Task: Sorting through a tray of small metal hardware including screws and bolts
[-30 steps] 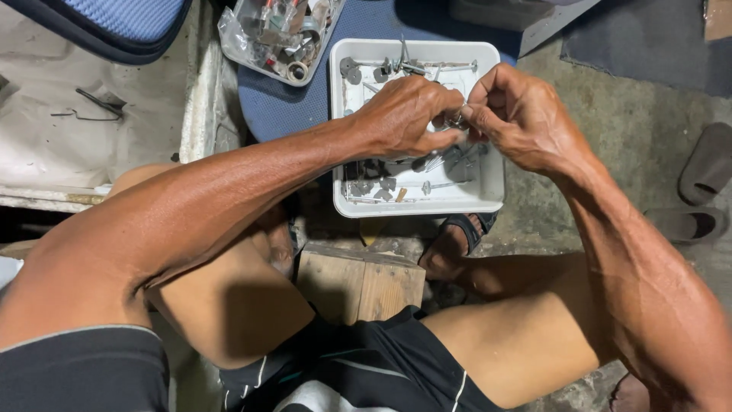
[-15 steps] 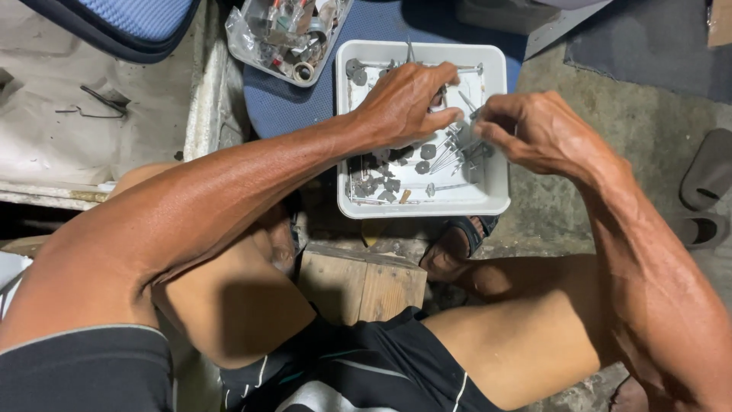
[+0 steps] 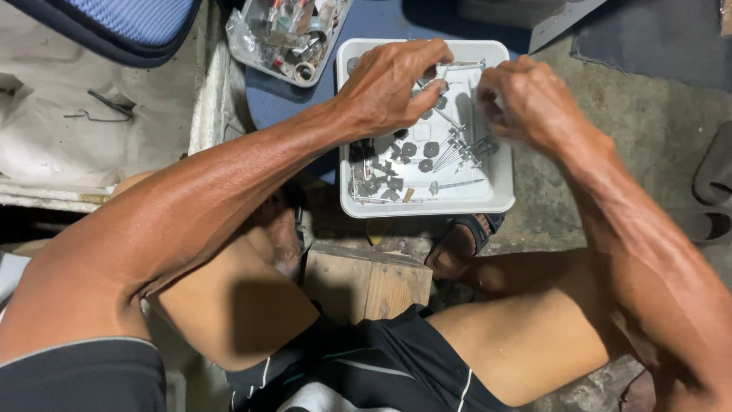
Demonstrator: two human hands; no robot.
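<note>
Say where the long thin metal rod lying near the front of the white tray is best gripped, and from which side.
Grip the metal rod near its middle, coming straight down from above with two fingers across its width. It lies flat and nearly level on the tray floor with bare space around that stretch, while small dark parts crowd its left end. The left hand and right hand hover farther back.
</note>
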